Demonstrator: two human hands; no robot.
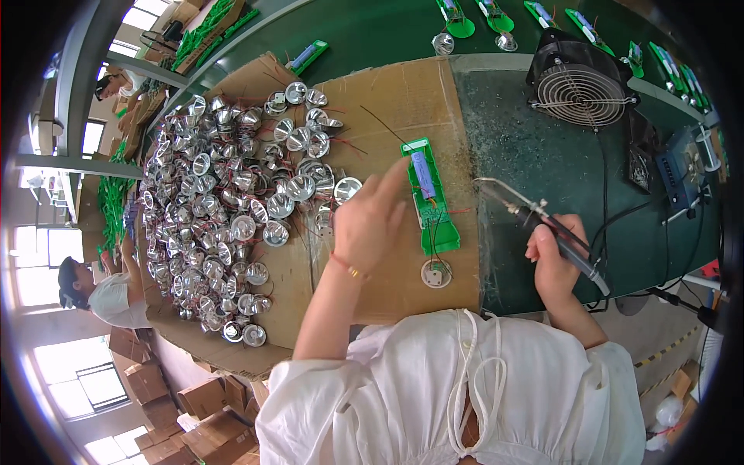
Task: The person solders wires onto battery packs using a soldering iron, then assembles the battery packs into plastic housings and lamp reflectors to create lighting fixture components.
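Likely light, stiff and fragile, the green circuit board [428, 203] is best held by its long edges, clear of the thin wires. It lies on the cardboard sheet [387, 101] near its right edge. Left hand [370, 221] presses it, fingers extended; right hand [552, 260] is clenched around a soldering iron [542, 221].

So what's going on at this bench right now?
A person is at work on a green circuit board that lies on a sheet of cardboard. The left hand reaches to the board's left edge with one finger out. The right hand holds a soldering iron, its tip raised to the right of the board. A heap of silver reflector cups lies to the left, and a small fan stands behind.
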